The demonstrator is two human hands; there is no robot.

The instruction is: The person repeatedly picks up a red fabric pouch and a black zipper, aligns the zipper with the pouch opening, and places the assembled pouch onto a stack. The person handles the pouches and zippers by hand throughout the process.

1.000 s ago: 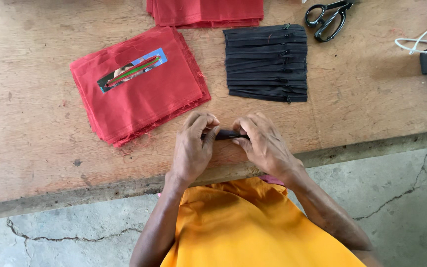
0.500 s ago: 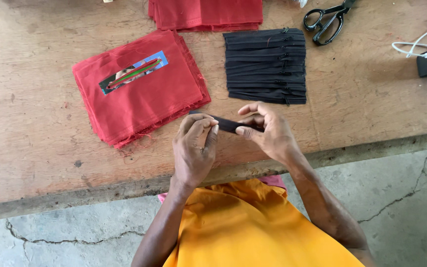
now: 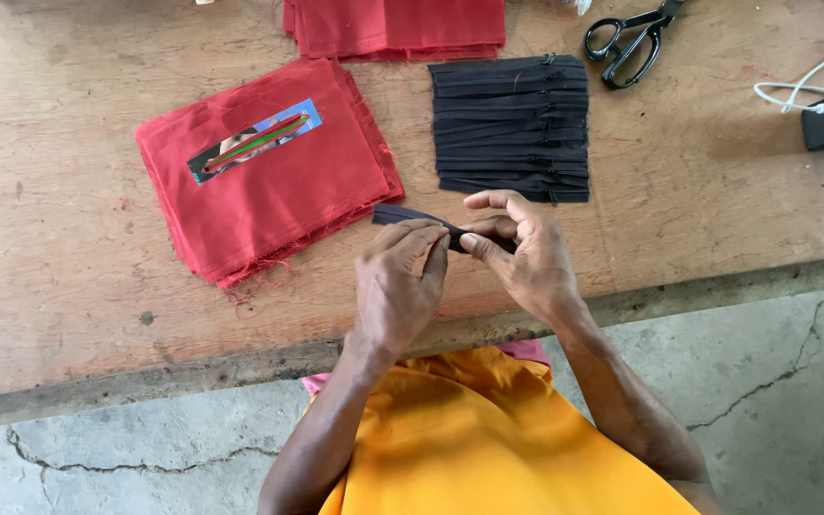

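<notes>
Black zipper [image 3: 402,216], red cloth stack [image 3: 269,167], seemingly brown table [image 3: 69,286].

Cloth stack [image 3: 269,172] left of zipper pile [image 3: 512,129]; scissors [image 3: 633,38] behind; held zipper [image 3: 402,216] in front.

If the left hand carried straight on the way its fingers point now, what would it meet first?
The left hand points up and slightly right, already pinching the black zipper strip. Beyond it, probably bare wooden table, then the stack of black zippers; height above the table is unclear.
</notes>
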